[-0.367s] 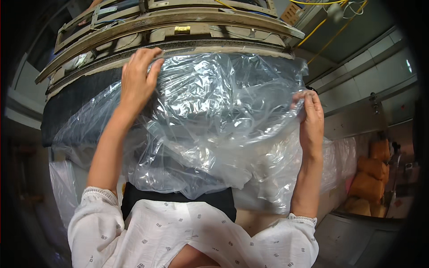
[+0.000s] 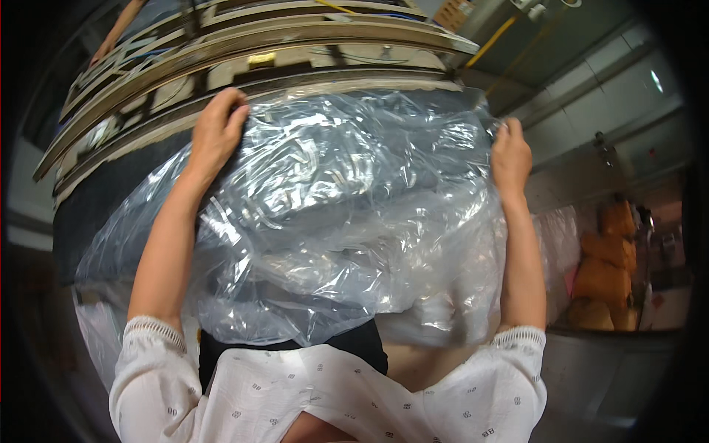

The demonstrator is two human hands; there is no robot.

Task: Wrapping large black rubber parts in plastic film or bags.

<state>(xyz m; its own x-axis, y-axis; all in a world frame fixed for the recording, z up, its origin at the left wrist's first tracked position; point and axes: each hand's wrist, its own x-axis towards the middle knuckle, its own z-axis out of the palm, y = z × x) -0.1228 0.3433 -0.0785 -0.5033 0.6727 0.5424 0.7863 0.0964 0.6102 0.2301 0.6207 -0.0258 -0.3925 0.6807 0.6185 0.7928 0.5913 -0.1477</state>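
A large sheet of clear plastic film (image 2: 317, 192), crinkled and shiny, lies over a dark cloth-like layer (image 2: 96, 199) and hangs down toward my lap. At the film's far left edge, my left hand (image 2: 218, 127) is closed, thumb near the bent fingers, with film between them as far as can be seen. My right hand (image 2: 511, 156) pinches the film's right edge and holds it up. Its fingertips are slightly blurred.
A wooden frame (image 2: 310, 37) with long rails runs along the far side. Another person's arm (image 2: 117, 33) shows at the far left. Yellow cable (image 2: 491, 43) hangs at the upper right. Orange-brown bundles (image 2: 604, 284) are stacked to the right, near more clear plastic (image 2: 557, 236).
My right hand has lifted the film's right edge farther away from me. The left fingers have drawn together, and the film is spread flatter. The view has shifted slightly.
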